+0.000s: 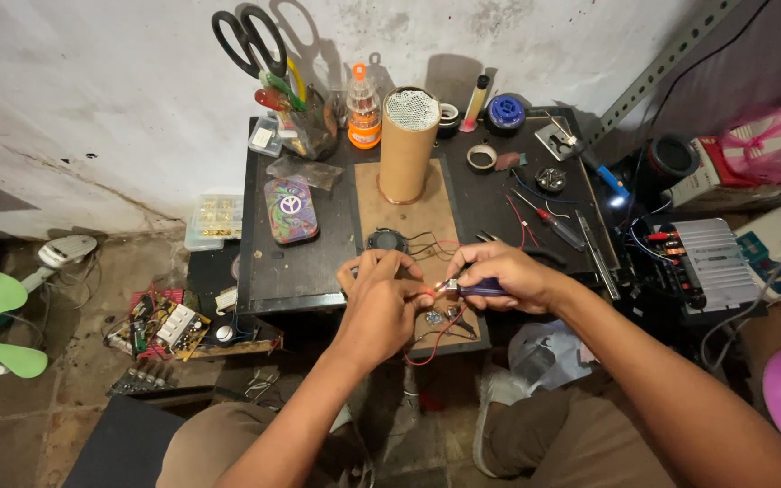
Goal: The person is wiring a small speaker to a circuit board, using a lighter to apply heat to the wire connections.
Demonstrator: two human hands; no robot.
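At the frame's centre, the left hand [380,291] pinches a red wire [427,348] end, while the right hand [499,276] grips a blue lighter [479,288], its flame touching that end. The wire looks mid-heating; a small speaker [387,240] and loose parts [442,314] on the board [418,212] remain unjoined.

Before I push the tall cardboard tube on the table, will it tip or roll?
The cardboard tube stands upright, tall and narrow, so a push near its top would probably tip it. Cardboard suggests it is light. Once lying down, its round shape would likely roll across the table.
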